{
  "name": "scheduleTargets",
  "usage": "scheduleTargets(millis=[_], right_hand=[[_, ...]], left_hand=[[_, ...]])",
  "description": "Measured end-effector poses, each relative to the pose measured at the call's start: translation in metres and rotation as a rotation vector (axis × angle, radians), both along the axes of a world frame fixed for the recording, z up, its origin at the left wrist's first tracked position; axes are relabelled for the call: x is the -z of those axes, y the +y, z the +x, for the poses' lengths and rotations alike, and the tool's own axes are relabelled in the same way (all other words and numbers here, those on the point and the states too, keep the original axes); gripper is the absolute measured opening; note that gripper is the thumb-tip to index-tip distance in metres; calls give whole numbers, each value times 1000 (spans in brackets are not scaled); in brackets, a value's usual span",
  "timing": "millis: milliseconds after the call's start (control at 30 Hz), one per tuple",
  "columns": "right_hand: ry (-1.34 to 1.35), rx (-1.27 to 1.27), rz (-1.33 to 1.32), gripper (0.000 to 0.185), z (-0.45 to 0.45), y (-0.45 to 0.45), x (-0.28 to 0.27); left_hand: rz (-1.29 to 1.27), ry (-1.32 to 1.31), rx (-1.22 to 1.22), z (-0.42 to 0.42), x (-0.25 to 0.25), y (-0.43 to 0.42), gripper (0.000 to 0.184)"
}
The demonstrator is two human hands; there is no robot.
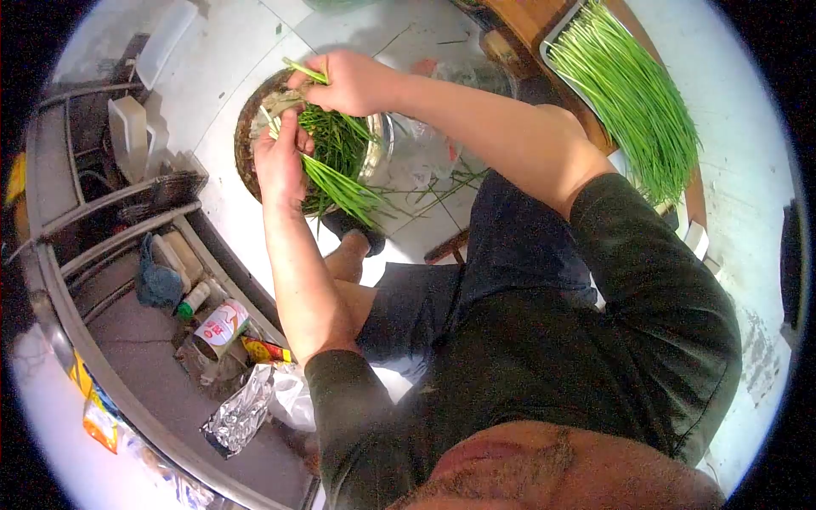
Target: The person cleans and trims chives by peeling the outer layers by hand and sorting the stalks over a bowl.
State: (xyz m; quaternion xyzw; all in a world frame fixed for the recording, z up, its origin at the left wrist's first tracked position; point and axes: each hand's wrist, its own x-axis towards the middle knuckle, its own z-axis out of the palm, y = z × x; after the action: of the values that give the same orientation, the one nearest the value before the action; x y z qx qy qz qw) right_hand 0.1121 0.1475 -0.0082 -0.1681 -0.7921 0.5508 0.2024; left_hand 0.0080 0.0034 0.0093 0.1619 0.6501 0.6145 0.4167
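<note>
My left hand point(280, 159) is closed around a small bunch of green chives point(344, 189). The pale ends stick out above the thumb and the green leaves hang down to the right. Close above it, my right hand point(344, 82) is closed on a few chive stalks point(303, 70), whose light tips point up and left. Both hands are over a round container with a brown rim point(246, 140). Loose dark green leaves point(336, 140) lie in and beside it below the hands. My palms hide part of the stalks.
At the upper right, a metal tray point(554, 38) on a wooden surface holds a thick pile of chives point(629, 102). An open drawer point(127, 331) at left contains a can point(223, 325), a blue cloth point(159, 276) and crumpled foil point(242, 408). Leaf scraps point(438, 191) litter the tiled floor.
</note>
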Motion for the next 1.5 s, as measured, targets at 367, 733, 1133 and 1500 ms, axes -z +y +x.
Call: scheduleTargets(millis=[367,733,1133,1500], right_hand=[[-173,-99,-44,24,-1,3,2],[-322,-138,-115,30,1,1,-9],[-189,-263,42,41,-3,-4,16],[-177,-425,-621,56,1,-4,-4]], left_hand=[[46,-29,-46,-10,6,-3,28],[-37,117,-267,3,-8,5,17],[4,492,-80,35,-8,14,17],[136,217,-324,5,-10,8,15]])
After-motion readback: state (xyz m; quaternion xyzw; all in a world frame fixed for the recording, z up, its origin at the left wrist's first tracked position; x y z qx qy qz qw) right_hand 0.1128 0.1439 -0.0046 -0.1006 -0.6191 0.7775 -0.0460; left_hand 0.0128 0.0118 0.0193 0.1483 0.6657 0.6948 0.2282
